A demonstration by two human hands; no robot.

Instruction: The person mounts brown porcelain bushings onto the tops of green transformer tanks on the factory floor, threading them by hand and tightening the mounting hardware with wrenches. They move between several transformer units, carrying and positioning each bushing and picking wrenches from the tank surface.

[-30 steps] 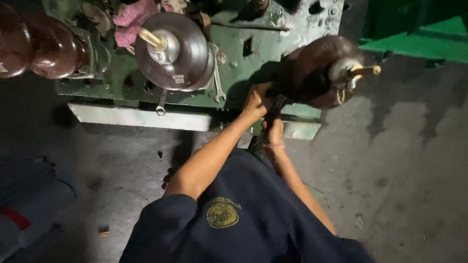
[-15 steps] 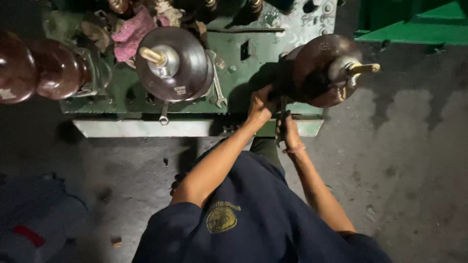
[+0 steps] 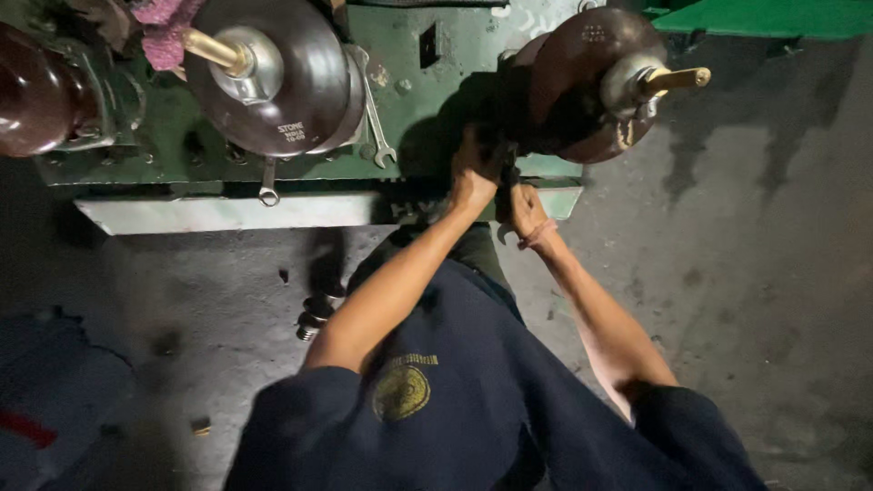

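Observation:
A green metal machine top (image 3: 409,100) carries brown ribbed ceramic insulators with brass studs. Both my hands reach to the foot of the right insulator (image 3: 582,82). My left hand (image 3: 473,177) is closed around a dark part in the shadow under that insulator; what it is stays hidden. Just below and to the right, my right hand (image 3: 526,211) is closed on a small metal spanner whose curved jaw (image 3: 501,234) sticks out beside my wrist. My dark blue shirt (image 3: 455,400) fills the lower view.
A middle insulator (image 3: 273,73) and a left one (image 3: 36,91) stand on the same top, with a pink rag (image 3: 164,27) behind. Two spanners (image 3: 377,118) (image 3: 266,186) lie by the middle insulator. Loose nuts (image 3: 314,314) sit on the grey concrete floor. Blue cloth (image 3: 45,400) lies at left.
The view has closed in on the machine. Both hands stay at the foot of the right insulator; my right hand has shifted slightly lower and to the right of the left.

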